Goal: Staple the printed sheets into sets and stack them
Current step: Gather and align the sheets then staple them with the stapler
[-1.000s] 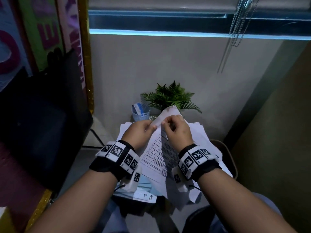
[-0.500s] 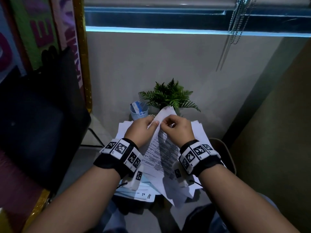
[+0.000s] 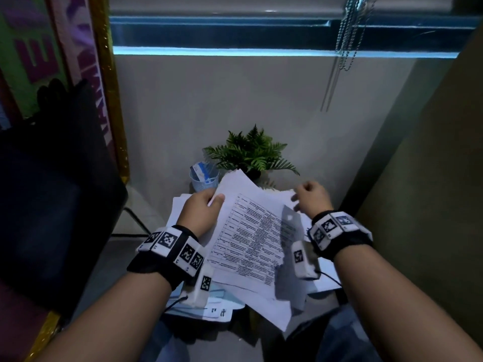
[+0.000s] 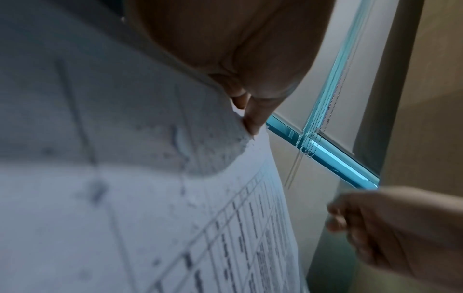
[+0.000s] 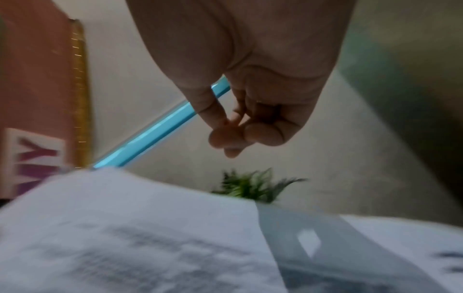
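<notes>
A set of printed sheets (image 3: 251,231) with a table of text is held up over a loose pile of white sheets (image 3: 322,274). My left hand (image 3: 214,201) pinches the set at its upper left corner, thumb on top; the left wrist view shows the thumb and finger (image 4: 253,119) closed on the paper's edge (image 4: 175,218). My right hand (image 3: 303,197) hovers off the set's upper right corner, apart from the paper. Its fingers (image 5: 233,134) are curled against the thumb with nothing visible in them. No stapler is in view.
A potted fern (image 3: 251,152) and a pale blue cup (image 3: 203,177) holding a small box stand behind the pile against the wall. A black chair back (image 3: 52,205) fills the left. Blind cords (image 3: 345,35) hang at upper right. Blue-edged papers (image 3: 209,303) lie under the pile's near side.
Both hands were pinching the top corner of the set together. My right hand has let go and moved away to the right; the set now lies flatter in my left hand.
</notes>
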